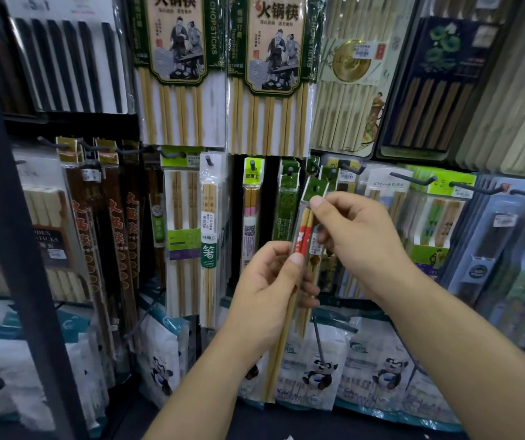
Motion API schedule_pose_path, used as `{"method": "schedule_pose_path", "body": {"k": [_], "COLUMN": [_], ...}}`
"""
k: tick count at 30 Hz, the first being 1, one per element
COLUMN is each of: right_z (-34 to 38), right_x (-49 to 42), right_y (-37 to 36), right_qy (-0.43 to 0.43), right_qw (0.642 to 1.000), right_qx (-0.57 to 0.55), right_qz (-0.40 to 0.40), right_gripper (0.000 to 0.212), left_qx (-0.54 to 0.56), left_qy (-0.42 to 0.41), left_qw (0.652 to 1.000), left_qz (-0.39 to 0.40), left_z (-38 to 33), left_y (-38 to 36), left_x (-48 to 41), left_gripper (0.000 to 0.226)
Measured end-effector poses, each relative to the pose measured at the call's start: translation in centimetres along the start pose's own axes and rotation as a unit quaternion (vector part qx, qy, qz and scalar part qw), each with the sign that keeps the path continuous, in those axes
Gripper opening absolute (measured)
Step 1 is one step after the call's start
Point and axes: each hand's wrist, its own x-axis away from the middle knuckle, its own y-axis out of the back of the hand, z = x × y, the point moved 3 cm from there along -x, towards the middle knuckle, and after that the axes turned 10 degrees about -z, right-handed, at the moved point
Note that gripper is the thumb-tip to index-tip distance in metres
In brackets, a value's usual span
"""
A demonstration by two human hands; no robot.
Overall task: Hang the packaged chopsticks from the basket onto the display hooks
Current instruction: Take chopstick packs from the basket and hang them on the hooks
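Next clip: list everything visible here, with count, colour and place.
Held pack: at least one, wood and red, green header, centre.
Hot-pot packs: two, pale wood, green cards, top centre.
Black chopsticks: one pack, top left.
Blue pack: one, top right.
Panda bags: several, white and teal, bottom row.
Hooks: several, grey, middle row.
Left hand: grips the pack's middle.
Right hand: pinches its header.

- Just above the right hand (359,236) and its chopstick pack (302,246), dark hook tips (354,169) jut outward among crowded green header cards (289,181).
- Left of the left hand (267,281), hanging packs (210,217) stand edge to edge, with one narrow strip of dark backboard (269,204) showing.
- Below both hands, panda-printed bags (318,363) line the lower row.
- On the wearer's side, open air surrounds both hands.
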Motion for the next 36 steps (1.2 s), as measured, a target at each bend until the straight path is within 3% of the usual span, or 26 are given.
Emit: {"method": "schedule_pose_path", "body": {"k": [9,17,28,36], "right_z": [0.5,-0.2,-1.7,-3.9], "right_x": [-2.6,-2.6,-2.6,-1.2], "right_y": [1.3,1.2,0.8,1.5], "right_qy": [-0.051,-0.009,0.016,0.036], "right_qw": [0.989,0.989,0.987,0.983], "right_qx": [-0.051,-0.006,0.053,0.098], "right_qz": [-0.131,-0.147,-0.149,-0.154], "right_gripper": [0.03,0.033,0.026,0.024], "left_qx": [-0.076,-0.072,-0.255,-0.405], "left_qy": [-0.011,-0.004,-0.023,-0.08], "left_qw": [0.997,0.997,0.967,0.911], "left_qz": [-0.011,0.011,-0.018,-0.014], "left_z": [1.8,3.1,5.2,5.9], "left_y": [-0.4,-0.3,-0.2,-0.6], "left_x": [-0.5,-0.6,-0.9,-0.1], "left_gripper": [0.02,0.017,0.01,0.052]}}
